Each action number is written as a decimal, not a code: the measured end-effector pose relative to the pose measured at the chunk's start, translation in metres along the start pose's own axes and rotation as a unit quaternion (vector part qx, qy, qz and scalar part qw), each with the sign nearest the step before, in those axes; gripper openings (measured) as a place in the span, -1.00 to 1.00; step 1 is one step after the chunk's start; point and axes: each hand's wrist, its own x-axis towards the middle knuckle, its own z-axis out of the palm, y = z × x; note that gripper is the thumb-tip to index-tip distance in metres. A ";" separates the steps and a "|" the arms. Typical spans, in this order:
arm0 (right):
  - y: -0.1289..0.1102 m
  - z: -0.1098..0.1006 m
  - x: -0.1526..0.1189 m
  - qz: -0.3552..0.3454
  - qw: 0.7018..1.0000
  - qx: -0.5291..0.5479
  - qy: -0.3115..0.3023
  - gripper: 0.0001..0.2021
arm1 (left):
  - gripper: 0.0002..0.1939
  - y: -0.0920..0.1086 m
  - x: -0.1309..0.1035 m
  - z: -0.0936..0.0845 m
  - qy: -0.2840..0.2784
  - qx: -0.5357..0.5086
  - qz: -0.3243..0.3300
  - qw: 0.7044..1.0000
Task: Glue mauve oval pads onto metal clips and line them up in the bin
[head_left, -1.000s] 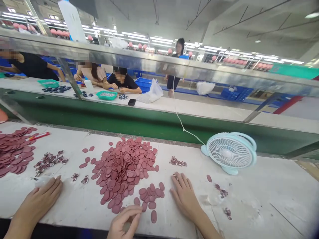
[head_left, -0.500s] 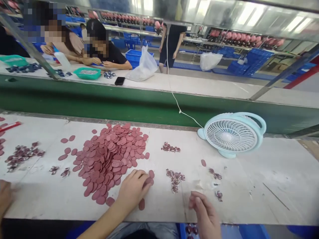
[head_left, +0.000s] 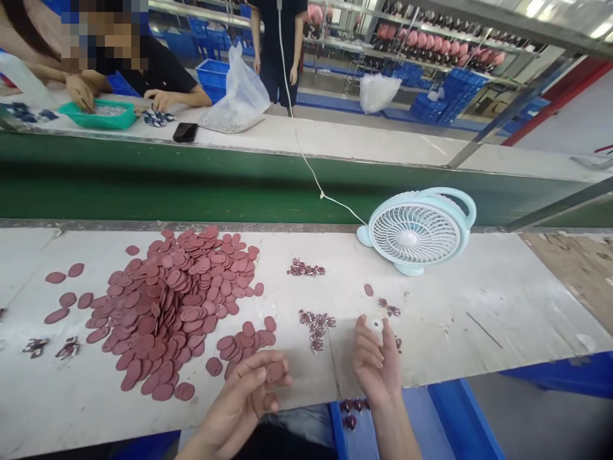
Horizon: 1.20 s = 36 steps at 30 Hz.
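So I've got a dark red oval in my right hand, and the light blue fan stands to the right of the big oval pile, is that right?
Not quite: the dark red oval is in your left hand, as the head view shows. The light blue fan does stand to the right of the big oval pile.

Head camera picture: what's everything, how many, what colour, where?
Flat oval pieces: many, dull red, white tabletop
Small irregular pieces: many, dark red-silver, tabletop
Round plastic fan with cord: one, pale blue and white, tabletop
Open tray: one, green, far bench
Flat phone: one, black, far bench
Plastic bags: two, whitish, far bench and beyond
Bins: several, blue, beneath tabletop and beyond bench
People: three, dark or pale clothes, across
Left hand: one, bare, holding oval piece
Right hand: one, bare, holding round white piece
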 end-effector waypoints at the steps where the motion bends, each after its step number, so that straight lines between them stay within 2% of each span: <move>1: 0.007 0.003 -0.004 0.005 1.000 -0.027 0.015 -0.70 | -0.70 -0.008 0.000 0.003 0.004 -0.039 -0.023 0.999; 4: 0.035 0.015 -0.021 -0.017 0.978 -0.198 0.061 -0.63 | -0.71 -0.026 0.002 0.013 -0.009 -0.109 -0.054 0.993; 7: 0.059 0.025 -0.036 -0.096 0.918 -0.377 0.073 -0.56 | -0.70 -0.032 0.003 0.020 -0.055 -0.138 -0.056 0.987; 10: 0.074 0.030 -0.046 -0.164 0.847 -0.502 0.059 -0.63 | -0.71 -0.032 0.000 0.020 -0.080 -0.137 -0.047 0.986; 14: 0.091 0.030 -0.051 -0.249 0.764 -0.595 0.010 -0.77 | -0.72 -0.031 -0.006 0.018 -0.069 -0.115 -0.042 0.990; 19: 0.109 0.025 -0.045 -0.367 0.678 -0.636 -0.035 -0.82 | -0.69 -0.029 -0.012 0.015 -0.051 -0.102 -0.028 0.993; 24: 0.115 0.025 -0.042 -0.408 0.630 -0.660 -0.026 -0.82 | -0.69 -0.028 -0.013 0.014 -0.054 -0.108 -0.023 0.992; 27: 0.115 0.026 -0.044 -0.409 0.616 -0.673 -0.029 -0.80 | -0.67 -0.028 -0.013 0.013 -0.047 -0.107 -0.025 0.993; 30: 0.114 0.026 -0.048 -0.392 0.608 -0.690 0.004 -0.80 | -0.66 -0.027 -0.012 0.014 -0.046 -0.105 -0.028 0.993; 34: 0.115 0.026 -0.053 -0.402 0.569 -0.716 0.040 -0.78 | -0.67 -0.026 -0.012 0.014 -0.049 -0.101 -0.027 0.993; 36: 0.116 0.028 -0.053 -0.390 0.579 -0.714 0.042 -0.78 | -0.66 -0.025 -0.012 0.013 -0.049 -0.104 -0.028 0.993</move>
